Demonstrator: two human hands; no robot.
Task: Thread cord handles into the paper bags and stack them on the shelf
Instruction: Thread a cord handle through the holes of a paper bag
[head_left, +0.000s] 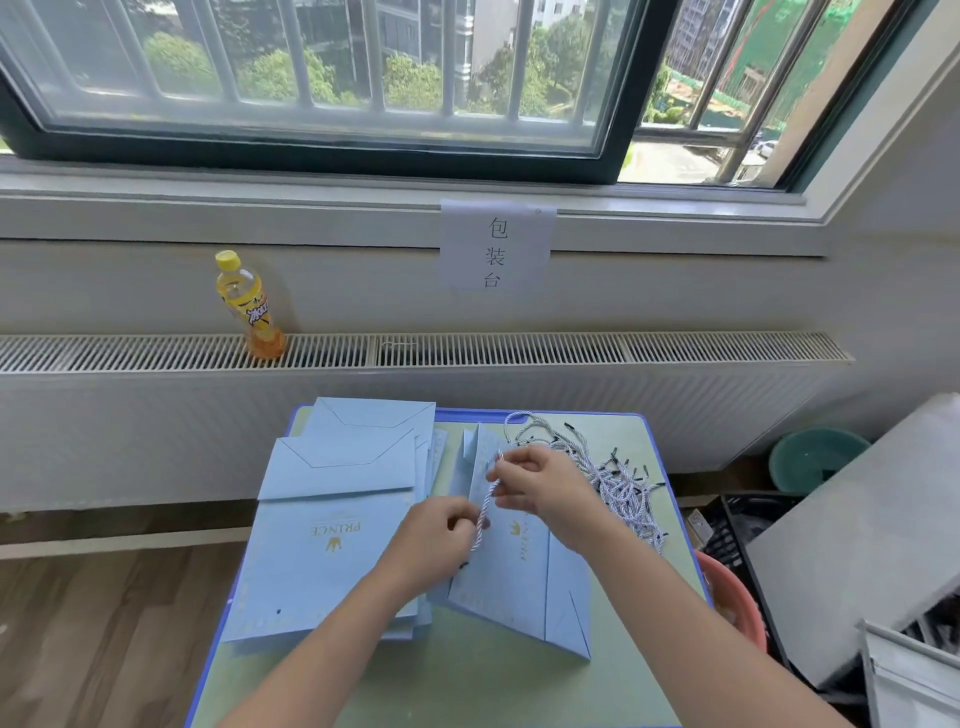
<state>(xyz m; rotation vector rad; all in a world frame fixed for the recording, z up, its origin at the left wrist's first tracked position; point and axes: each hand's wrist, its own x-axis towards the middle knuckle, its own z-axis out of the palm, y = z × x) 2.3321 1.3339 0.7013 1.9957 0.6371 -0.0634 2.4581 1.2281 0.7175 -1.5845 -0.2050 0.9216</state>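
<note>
A light blue paper bag (519, 587) lies flat in the middle of the small green table (467, 686). My left hand (436, 540) pinches the lower part of a white-and-blue twisted cord (484, 512) over the bag. My right hand (540, 486) pinches the same cord's upper end near the bag's top edge. A stack of flat blue bags (322, 530) printed with a gold crown sits to the left. A tangled pile of cord handles (618, 483) lies at the table's right rear.
A yellow drink bottle (249, 306) stands on the radiator grille (519, 348) under the window. A paper sign (496, 244) hangs on the sill. Right of the table are a pink basin (737, 603), a black crate (737, 525), a green basin (815, 460) and a grey board (872, 545).
</note>
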